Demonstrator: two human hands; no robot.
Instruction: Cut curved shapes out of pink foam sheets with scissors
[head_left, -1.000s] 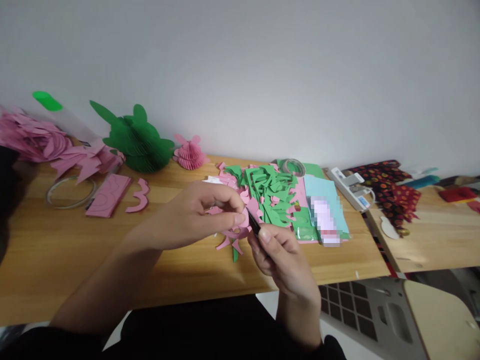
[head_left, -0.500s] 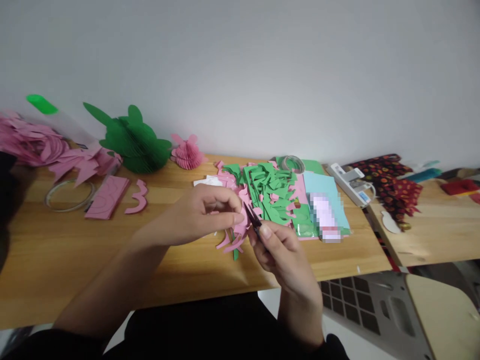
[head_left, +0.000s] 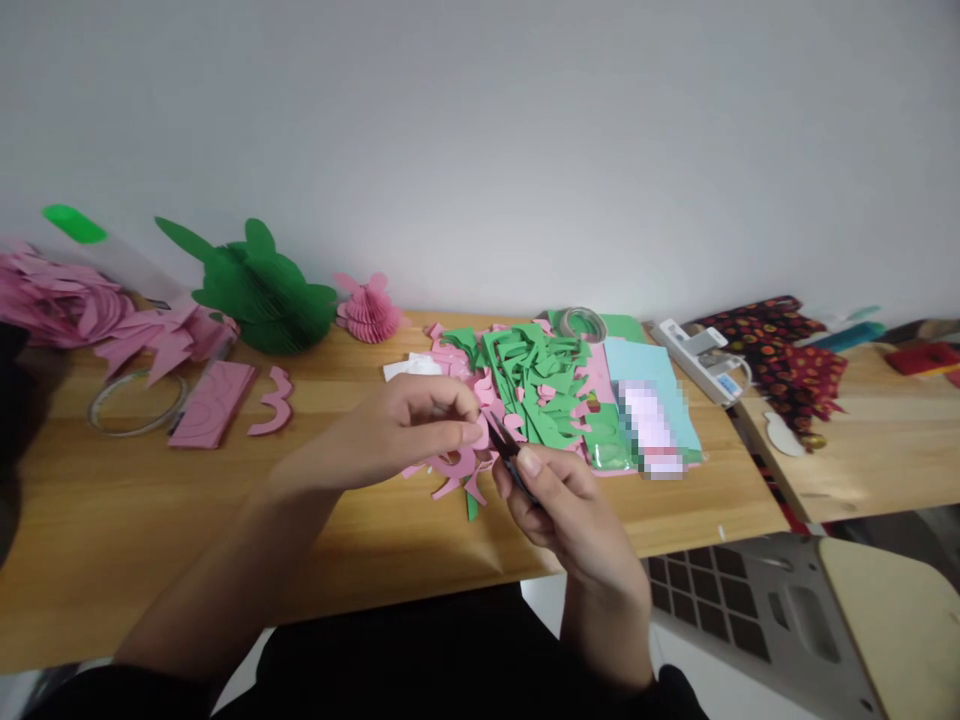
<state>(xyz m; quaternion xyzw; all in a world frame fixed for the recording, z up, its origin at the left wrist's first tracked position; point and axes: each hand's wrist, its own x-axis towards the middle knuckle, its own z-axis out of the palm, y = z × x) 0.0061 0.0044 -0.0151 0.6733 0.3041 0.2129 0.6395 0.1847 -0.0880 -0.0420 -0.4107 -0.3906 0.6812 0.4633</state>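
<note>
My left hand [head_left: 412, 428] is closed, thumb against fingertips, on a small piece of pink paper [head_left: 484, 432] that is mostly hidden by the fingers and by the cut paper behind. My right hand [head_left: 562, 505] grips a small pair of scissors [head_left: 504, 437] with dark blades. The blades point up and left, slightly apart, beside the pink paper at the left fingertips; whether they touch it I cannot tell. Behind both hands lies a heap of green paper scraps [head_left: 529, 365] mixed with curved pink offcuts [head_left: 450, 485].
Along the wall stand a green honeycomb paper figure [head_left: 262, 290] and a smaller pink one [head_left: 371, 308]. To the left lie a folded pink pad [head_left: 214, 403], a tape roll [head_left: 94, 415] and a wavy pink strip [head_left: 276, 405]. A power strip [head_left: 701, 360] sits right of blue paper [head_left: 660, 365].
The scissor blades look a little wider apart. Both hands stay almost in place, and the whole view has tilted slightly.
</note>
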